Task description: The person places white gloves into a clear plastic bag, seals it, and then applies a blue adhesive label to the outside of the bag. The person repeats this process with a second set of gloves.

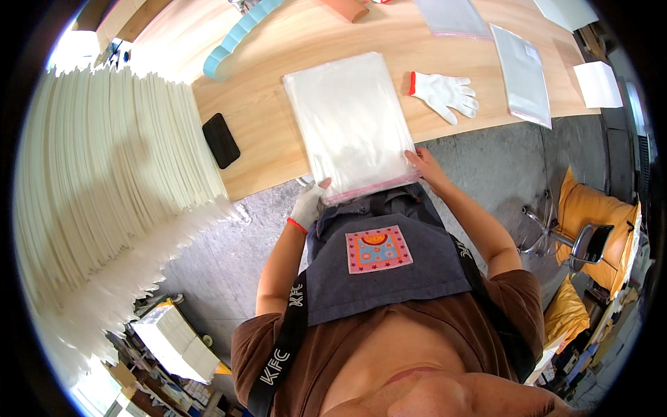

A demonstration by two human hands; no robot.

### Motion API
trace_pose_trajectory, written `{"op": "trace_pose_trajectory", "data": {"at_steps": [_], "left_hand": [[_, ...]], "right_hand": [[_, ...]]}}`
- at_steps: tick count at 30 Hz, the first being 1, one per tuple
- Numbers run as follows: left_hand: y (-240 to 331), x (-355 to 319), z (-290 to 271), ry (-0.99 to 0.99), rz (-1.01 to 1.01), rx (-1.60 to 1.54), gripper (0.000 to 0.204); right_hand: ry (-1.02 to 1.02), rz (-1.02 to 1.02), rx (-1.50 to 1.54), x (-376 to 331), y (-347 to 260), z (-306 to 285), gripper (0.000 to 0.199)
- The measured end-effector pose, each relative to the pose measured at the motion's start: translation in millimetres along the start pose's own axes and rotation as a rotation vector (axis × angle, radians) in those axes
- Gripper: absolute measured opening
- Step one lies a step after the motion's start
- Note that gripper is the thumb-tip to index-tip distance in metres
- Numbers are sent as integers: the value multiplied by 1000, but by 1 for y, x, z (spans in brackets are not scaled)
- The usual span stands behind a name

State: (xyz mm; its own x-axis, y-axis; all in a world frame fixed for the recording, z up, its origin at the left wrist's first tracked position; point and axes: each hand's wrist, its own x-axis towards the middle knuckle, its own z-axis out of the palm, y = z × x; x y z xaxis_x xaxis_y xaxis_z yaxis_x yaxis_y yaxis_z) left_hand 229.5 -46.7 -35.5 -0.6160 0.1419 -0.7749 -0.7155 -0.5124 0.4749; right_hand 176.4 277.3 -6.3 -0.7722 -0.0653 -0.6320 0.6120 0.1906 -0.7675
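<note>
A stack of clear plastic bags [351,121] with a pink strip along its near edge lies on the wooden table [264,132], overhanging the front edge. My left hand [309,201], in a white work glove with a red cuff, grips the stack's near left corner. My bare right hand [425,167] holds the near right corner, fingers on the edge. Below the hands I see my grey apron with a colourful square patch.
A loose white glove [445,94] lies right of the stack. A black phone [221,140] rests near the table's left end. More clear bags [524,73] and a white sheet [597,85] lie at the right. A tall white sheet pile [111,187] stands left; a yellow stool [590,229] right.
</note>
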Motion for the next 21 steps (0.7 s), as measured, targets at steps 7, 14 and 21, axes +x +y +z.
{"op": "trace_pose_trajectory", "data": {"at_steps": [7,14,21], "left_hand": [[0,-1,11,-62,85,-10,39],[7,-13,14,-146,205,-69,38],[15,-28,33,19,242,110,38]], "right_hand": [[181,-148,-1011,-23,-97,-3,47],[428,-600,-999,66,-124,22,39],[356,-458,-1084,94,-128,42,30]]}}
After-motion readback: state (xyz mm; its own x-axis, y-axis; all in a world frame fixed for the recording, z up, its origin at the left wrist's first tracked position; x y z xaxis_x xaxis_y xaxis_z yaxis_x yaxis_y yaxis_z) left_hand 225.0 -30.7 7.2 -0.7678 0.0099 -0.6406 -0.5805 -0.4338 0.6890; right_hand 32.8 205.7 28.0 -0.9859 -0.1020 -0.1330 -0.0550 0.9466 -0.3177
